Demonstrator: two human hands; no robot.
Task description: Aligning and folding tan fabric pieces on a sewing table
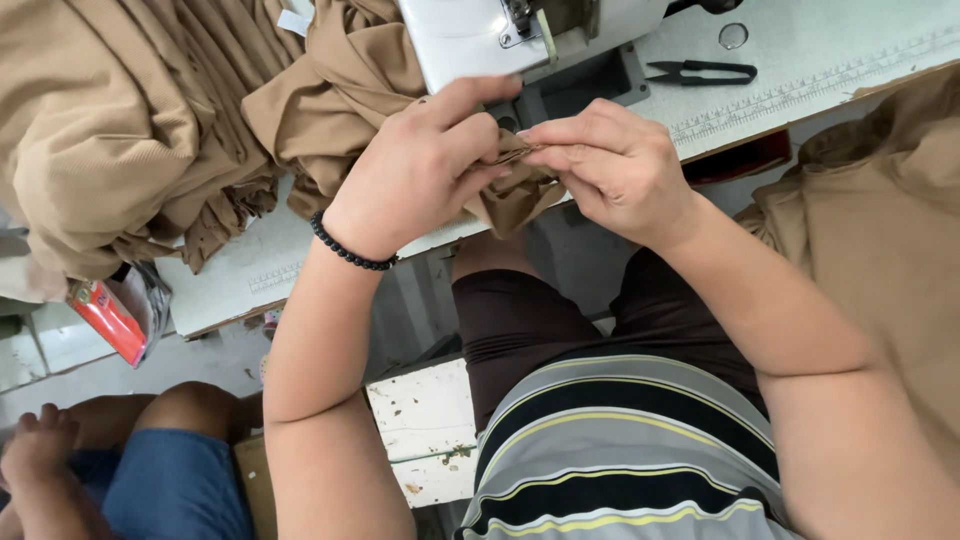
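My left hand [425, 165] and right hand [615, 165] both pinch the tan knit fabric's folded edge [515, 155], lining it up; white sewing machine [480, 35] at 12 o'clock.

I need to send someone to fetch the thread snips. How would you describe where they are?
Start at the white sewing machine at the top of the view, then look to its right on the pale table. The thread snips lie flat there, small, black and alone, beyond the measuring strip along the edge.

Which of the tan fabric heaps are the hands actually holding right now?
The small folded piece at the table edge, pinched between left hand and right hand; the left heap and right heap lie untouched.
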